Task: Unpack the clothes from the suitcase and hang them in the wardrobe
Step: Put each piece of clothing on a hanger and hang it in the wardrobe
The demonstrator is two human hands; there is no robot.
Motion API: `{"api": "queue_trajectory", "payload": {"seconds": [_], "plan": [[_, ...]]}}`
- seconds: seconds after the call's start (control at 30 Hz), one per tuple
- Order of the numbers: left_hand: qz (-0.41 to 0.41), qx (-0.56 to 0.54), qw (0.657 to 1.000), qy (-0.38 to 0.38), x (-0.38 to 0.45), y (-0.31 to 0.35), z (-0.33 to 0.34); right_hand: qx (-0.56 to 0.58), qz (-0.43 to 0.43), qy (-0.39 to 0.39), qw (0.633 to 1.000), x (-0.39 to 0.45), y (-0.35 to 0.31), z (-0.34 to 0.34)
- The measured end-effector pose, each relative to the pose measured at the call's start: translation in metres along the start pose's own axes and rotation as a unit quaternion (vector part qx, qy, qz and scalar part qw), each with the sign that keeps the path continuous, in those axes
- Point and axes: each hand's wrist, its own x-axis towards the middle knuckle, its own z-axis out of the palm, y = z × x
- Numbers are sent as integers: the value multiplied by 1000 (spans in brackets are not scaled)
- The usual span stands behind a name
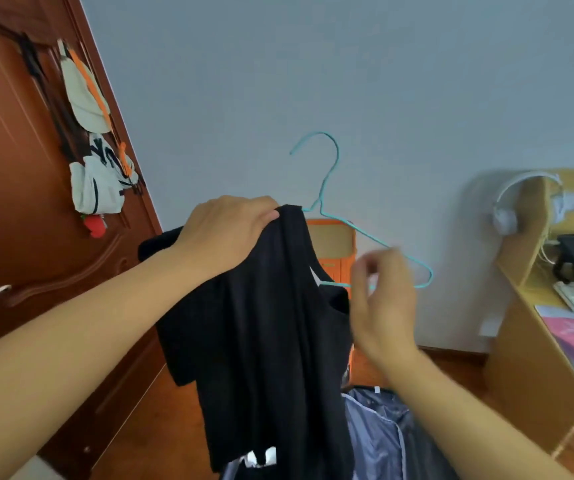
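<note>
Home bedroom, wooden door (19, 168) hung with caps (86, 95), pale wall (347, 64), desk (534, 341) with headphones (514, 209)

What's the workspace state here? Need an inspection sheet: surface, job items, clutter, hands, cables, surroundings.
Surface: wooden floor below; no worktable in use.
Job's things: black garment held up, partly threaded on a teal wire hanger; right side of the hanger is still bare. Bluish clothes lie below in what may be the suitcase; its shell is not clearly visible.
Clutter: orange object behind the garment, type unclear.
Grippers: left hand grips the garment's top at the hanger; right hand is blurred at the hanger's right arm, grip unclear.
Cables: white cables on the desk.
Surroundings: wooden door with hanging bags, desk, white headphones; wardrobe not seen.
</note>
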Motion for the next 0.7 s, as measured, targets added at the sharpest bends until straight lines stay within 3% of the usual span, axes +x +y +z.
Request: {"api": "queue_trajectory", "payload": {"seconds": [0.1, 0.17, 0.23, 0.3, 0.37, 0.43, 0.5, 0.6, 0.7], "plan": [[0, -42, 999, 9, -1, 0, -12, -11, 12, -204, 979, -51, 29, 18], [26, -48, 999, 8, -2, 2, -20, 34, 53, -238, 969, -46, 41, 31], [52, -41, 998, 7, -6, 2, -26, 64, 20, -257, 964, -28, 37, 41], [67, -18, 997, 41, -10, -10, -34, 35, -24, -307, 951, -20, 38, 43], [17, -25, 997, 70, -15, -39, -42, -45, -84, -378, 921, -21, 53, 33], [-34, -40, 996, 76, -33, -77, -49, -136, -166, -380, 900, -21, 87, 12], [16, 17, 998, 53, -60, -103, -50, -193, -230, -347, 888, -7, 104, -16], [103, 127, 986, -7, -89, -117, -27, -174, -307, -311, 882, 27, 86, -35], [81, 109, 991, 17, -92, -105, -14, -111, -304, -235, 916, 51, 43, -25]]}}
